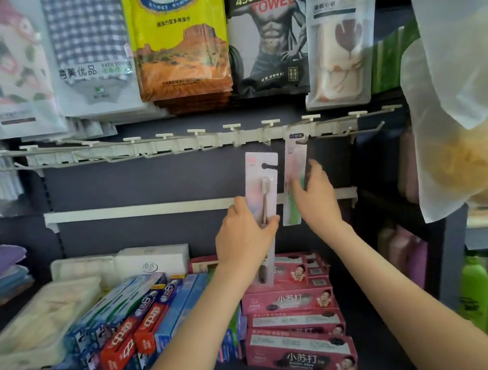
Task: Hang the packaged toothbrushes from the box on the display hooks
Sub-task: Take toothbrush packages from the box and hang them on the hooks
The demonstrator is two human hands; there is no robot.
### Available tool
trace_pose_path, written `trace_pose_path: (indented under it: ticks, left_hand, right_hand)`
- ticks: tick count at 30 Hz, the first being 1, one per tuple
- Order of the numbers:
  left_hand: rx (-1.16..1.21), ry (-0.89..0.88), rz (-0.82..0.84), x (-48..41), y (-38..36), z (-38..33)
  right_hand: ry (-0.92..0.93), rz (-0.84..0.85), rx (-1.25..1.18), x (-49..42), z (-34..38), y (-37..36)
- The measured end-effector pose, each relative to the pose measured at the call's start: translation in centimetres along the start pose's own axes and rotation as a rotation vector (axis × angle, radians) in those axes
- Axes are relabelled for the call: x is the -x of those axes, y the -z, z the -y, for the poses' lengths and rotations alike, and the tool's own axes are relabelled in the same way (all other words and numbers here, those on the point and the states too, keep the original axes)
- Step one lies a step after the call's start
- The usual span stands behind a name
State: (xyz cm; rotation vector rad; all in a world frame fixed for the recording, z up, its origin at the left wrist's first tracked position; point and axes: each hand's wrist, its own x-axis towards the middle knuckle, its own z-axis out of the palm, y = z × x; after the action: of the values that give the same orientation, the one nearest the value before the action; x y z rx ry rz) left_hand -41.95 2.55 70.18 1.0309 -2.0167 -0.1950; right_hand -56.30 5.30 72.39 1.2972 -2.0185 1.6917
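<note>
My left hand (pixel 244 236) grips a packaged pink toothbrush (pixel 262 182) upright, its hang hole just below the row of white display hooks (pixel 201 142). A second packaged toothbrush (pixel 295 179), with a green handle, hangs from a hook at the right of the row. My right hand (pixel 317 196) holds its lower half, thumb in front and fingers behind. The box that the toothbrushes come from is not in view.
Packaged towels (pixel 180 40) hang above the hook rail. Toothpaste boxes (pixel 292 301) and white trays (pixel 39 323) fill the shelf below my arms. A white bar (pixel 136 210) crosses the back panel. Plastic bags (pixel 463 68) hang at the right, bottles (pixel 473 289) below them.
</note>
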Motion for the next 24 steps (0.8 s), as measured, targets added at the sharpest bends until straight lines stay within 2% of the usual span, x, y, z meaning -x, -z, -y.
trace_pose_path:
  ticks: [3,6,11,14,16,18,24]
  left_hand:
    - [0.006,-0.027,0.009,-0.2,-0.5,-0.8]
    - [0.004,-0.071,0.005,-0.3,-1.2,-2.3]
    - [0.061,-0.245,-0.001,-0.2,-2.7,-4.5]
    - [0.208,-0.419,0.165,-0.7,-3.5,-5.0]
    - [0.183,-0.509,0.243,-1.1,-3.8,-4.8]
    - [0.118,-0.543,0.246,-1.7,-4.1,-4.3]
    - [0.101,-0.36,0.087,-5.2,-5.3,-3.8]
  right_hand:
    - [0.102,0.119,-0.213,3.9,1.2,1.3]
    - [0.108,0.219,-0.28,5.3,2.1,1.9]
    - [0.028,0.187,-0.357,3.5,1.5,2.6]
    - [-0.039,0.111,-0.396,1.8,-0.1,3.6]
    - [-0.067,0.075,-0.293,0.8,-1.4,4.5]
    - [-0.076,0.053,-0.098,0.0,-2.5,5.3]
    - [-0.007,-0.018,0.215,-2.7,-3.0,5.9]
